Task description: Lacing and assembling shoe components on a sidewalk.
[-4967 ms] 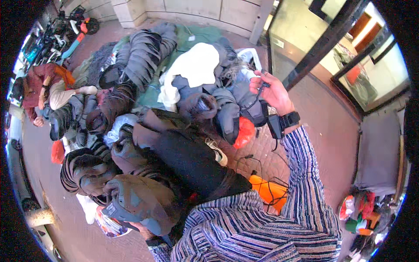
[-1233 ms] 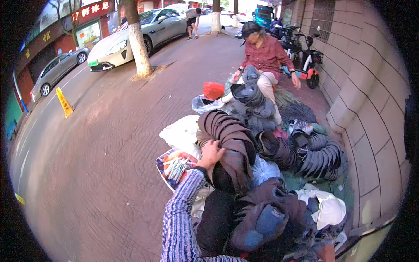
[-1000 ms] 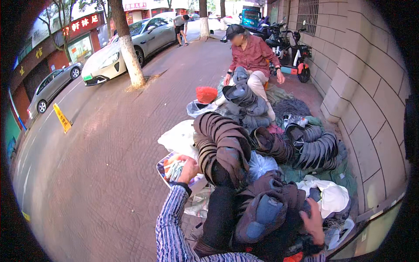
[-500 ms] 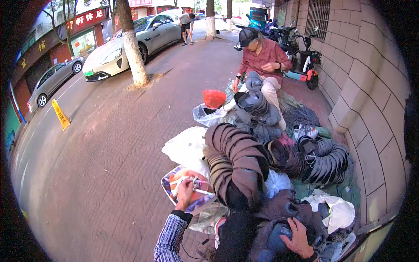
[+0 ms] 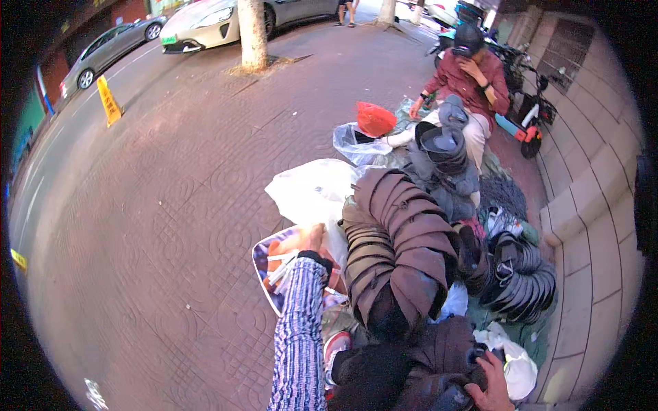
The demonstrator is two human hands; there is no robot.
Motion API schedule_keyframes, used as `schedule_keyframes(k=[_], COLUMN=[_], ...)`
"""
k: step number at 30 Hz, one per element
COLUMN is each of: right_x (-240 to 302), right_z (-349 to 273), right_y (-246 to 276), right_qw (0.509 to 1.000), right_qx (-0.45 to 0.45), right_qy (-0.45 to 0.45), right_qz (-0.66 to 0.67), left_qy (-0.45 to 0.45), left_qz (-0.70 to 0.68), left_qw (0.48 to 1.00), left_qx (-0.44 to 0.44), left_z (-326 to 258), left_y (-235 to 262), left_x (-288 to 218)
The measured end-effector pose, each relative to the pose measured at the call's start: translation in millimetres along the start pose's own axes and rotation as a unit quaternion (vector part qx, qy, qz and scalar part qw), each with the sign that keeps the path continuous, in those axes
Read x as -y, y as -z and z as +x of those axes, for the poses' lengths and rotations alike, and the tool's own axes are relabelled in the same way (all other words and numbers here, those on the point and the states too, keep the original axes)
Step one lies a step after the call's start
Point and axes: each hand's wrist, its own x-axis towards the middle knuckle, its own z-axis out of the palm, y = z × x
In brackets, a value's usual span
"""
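Note:
My left hand (image 5: 315, 238) reaches over the far part of a patterned square tray (image 5: 258, 260), beside a white plastic bag (image 5: 308, 188). Its fingers are blurred, so I cannot make out whether they hold anything. White stick-like pieces (image 5: 279, 272) lie in the tray, partly covered by my sleeve. At the lower right, my right hand (image 5: 493, 385) rests on dark brown caps (image 5: 445, 349) in my lap, thumb and fingers apart. A long curved row of nested brown caps (image 5: 401, 240) stands between the tray and the wall side.
Across from me sits a person in a red shirt (image 5: 466, 82), one hand raised to the face, with grey caps (image 5: 442, 147) in front. More nested dark caps (image 5: 524, 281) lie near the stone wall (image 5: 596, 233). A red bag (image 5: 375, 120) and parked cars are farther off.
The view has tilted down and turned left. My left hand has moved farther across the tray. My right hand has shifted to the caps' right edge. The seated person has raised a hand.

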Motion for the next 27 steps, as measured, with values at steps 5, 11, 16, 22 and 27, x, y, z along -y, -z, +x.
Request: schedule_keyframes(k=[5, 11, 16, 22, 27], right_x=[41, 80, 46, 69, 99], right_z=[43, 97, 124, 173, 218], right_y=[23, 15, -26, -41, -78], right_qw=[0.999, 0.978, 0.955, 0.966, 0.923], right_qx=[0.025, 0.164, 0.175, 0.059, -0.023], right_qy=[0.034, 0.078, 0.23, 0.25, 0.348], right_qz=[-0.005, 0.106, 0.069, 0.02, -0.164], left_qy=[-0.117, -0.236, -0.014, -0.134, -0.075], left_qz=[-0.066, -0.067, -0.049, -0.011, 0.157], left_qw=[0.99, 0.968, 0.998, 0.977, 0.984], left_qx=[-0.044, -0.045, -0.031, -0.164, 0.037], left_z=[-16, -47, -37, -23, -44], left_y=[-49, -68, -40, 0, -30], left_x=[-115, -94, -69, -45, -95])
